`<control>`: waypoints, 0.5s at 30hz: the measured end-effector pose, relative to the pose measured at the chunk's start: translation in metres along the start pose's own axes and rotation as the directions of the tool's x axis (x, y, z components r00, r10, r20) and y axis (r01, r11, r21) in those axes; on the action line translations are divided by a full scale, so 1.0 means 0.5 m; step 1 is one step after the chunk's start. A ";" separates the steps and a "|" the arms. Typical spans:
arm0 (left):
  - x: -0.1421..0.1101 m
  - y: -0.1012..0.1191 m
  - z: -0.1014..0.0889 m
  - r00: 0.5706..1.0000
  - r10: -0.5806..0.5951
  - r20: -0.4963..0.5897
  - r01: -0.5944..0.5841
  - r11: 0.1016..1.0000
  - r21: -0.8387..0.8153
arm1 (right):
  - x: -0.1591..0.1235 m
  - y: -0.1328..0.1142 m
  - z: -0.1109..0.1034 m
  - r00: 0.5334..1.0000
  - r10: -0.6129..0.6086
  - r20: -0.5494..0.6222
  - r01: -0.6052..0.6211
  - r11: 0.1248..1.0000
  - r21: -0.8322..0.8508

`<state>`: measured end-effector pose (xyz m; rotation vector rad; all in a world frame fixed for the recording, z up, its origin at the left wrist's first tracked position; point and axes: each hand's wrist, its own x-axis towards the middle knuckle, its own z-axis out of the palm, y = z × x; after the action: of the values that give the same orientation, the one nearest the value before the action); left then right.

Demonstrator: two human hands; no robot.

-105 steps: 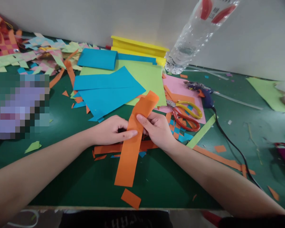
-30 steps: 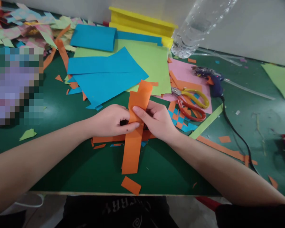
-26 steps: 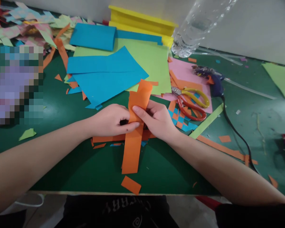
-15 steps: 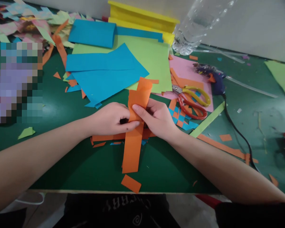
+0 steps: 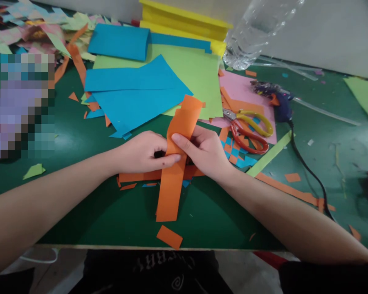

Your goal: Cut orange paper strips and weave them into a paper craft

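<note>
Between my two hands stands a folded orange paper strip [image 5: 173, 185], its layers lying against each other and the top leaning right. My left hand [image 5: 144, 153] pinches its left edge, thumb across the front. With its thumb pressed on the front face and the other fingers behind, my right hand [image 5: 205, 149] grips the upper right part. The fingertips behind the paper are hidden. Under the hands another orange strip [image 5: 139, 177] lies crosswise on the green table [image 5: 110, 220]. A small orange paper piece [image 5: 169, 237] rests near the front edge.
Blue paper sheets [image 5: 131, 106] lie over a light green sheet [image 5: 199, 73] behind my hands. To the right are scissors [image 5: 251, 130], a glue gun [image 5: 280, 104] with its cord, and a plastic bottle [image 5: 245, 36]. Paper scraps [image 5: 43, 34] heap at the back left.
The orange strip's top has tilted a little to the right and its upper layers have shifted against each other. Both hands keep their hold in nearly the same place.
</note>
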<state>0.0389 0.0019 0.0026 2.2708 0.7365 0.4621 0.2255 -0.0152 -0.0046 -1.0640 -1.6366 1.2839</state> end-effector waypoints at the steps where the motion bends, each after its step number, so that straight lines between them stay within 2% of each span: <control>1: 0.000 0.000 -0.001 1.000 -0.007 0.007 0.007 1.000 -0.028 | 0.001 0.000 0.000 1.000 0.008 -0.009 -0.008 1.000 0.026; 4: -0.001 -0.002 -0.003 1.000 -0.016 0.019 0.018 0.997 -0.078 | 0.002 0.000 0.001 0.998 0.041 -0.039 -0.037 0.994 0.106; 10: -0.002 0.001 -0.006 0.999 -0.024 0.045 0.027 0.998 -0.059 | 0.003 -0.005 0.004 0.993 0.107 -0.056 -0.097 0.982 0.162; 15: -0.003 0.002 -0.002 0.997 0.065 0.052 -0.062 0.997 -0.054 | 0.008 -0.008 0.000 0.992 0.097 -0.080 -0.078 0.974 0.214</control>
<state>0.0373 0.0010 0.0038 2.2541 0.6198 0.4438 0.2236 -0.0121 -0.0001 -1.0575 -1.3661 1.4113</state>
